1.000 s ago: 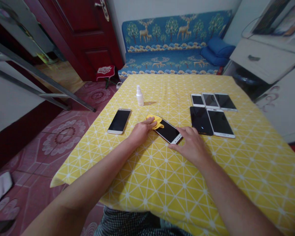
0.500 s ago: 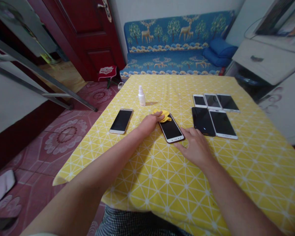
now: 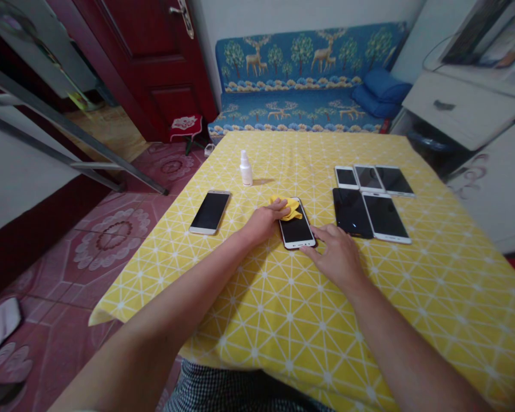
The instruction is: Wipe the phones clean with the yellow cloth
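Note:
A smartphone (image 3: 297, 233) with a white front and a dark screen lies face up on the table. My left hand (image 3: 264, 220) presses a yellow cloth (image 3: 290, 209) onto the upper part of its screen; the fingers are on the cloth, which hides that end. At the phone's lower right corner is my right hand (image 3: 337, 252), its thumb at the bottom edge and its fingers along the right side, holding it there. Left of them lies another smartphone (image 3: 210, 212), with a pale frame. A white spray bottle (image 3: 246, 170) stands upright behind.
Several phones lie grouped at the right, among them a black phone (image 3: 352, 212) and a white phone (image 3: 386, 217). A yellow patterned tablecloth (image 3: 257, 332) covers the table. Beyond its far edge is a blue sofa (image 3: 292, 97); a white cabinet (image 3: 463, 109) stands at the right.
The phone under the cloth has turned slightly and sits straighter. My right thumb has come onto its bottom edge, and the cloth has shifted a little down the screen.

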`<state>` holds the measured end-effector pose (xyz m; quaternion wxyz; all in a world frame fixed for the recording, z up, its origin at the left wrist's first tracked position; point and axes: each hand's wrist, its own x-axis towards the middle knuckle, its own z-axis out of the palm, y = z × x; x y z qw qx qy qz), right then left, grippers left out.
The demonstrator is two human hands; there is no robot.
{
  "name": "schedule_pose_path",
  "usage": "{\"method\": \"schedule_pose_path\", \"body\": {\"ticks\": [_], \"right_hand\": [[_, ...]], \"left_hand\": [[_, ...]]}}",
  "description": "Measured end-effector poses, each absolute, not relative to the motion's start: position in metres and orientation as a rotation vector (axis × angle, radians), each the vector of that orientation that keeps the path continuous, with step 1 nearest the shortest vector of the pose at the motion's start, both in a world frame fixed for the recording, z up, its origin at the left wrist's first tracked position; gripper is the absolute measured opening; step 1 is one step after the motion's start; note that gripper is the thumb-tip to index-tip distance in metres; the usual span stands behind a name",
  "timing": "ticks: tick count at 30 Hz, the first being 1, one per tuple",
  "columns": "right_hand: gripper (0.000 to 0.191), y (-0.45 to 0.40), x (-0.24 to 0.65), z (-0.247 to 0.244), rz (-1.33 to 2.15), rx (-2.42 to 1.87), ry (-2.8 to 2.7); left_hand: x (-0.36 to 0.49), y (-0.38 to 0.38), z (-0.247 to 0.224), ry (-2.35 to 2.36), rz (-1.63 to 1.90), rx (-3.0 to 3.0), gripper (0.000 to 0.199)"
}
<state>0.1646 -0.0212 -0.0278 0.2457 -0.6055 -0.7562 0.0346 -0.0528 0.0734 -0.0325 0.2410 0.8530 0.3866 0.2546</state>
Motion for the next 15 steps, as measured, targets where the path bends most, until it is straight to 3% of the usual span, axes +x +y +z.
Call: {"method": "schedule_pose_path", "body": {"ticks": [15], "right_hand": [[0.037, -0.022, 0.164, -0.029, 0.053, -1.662, -2.050]], "left_hand": [[-0.051, -0.035, -0.025, 1.013, 0.606, 2.377, 0.053]]}}
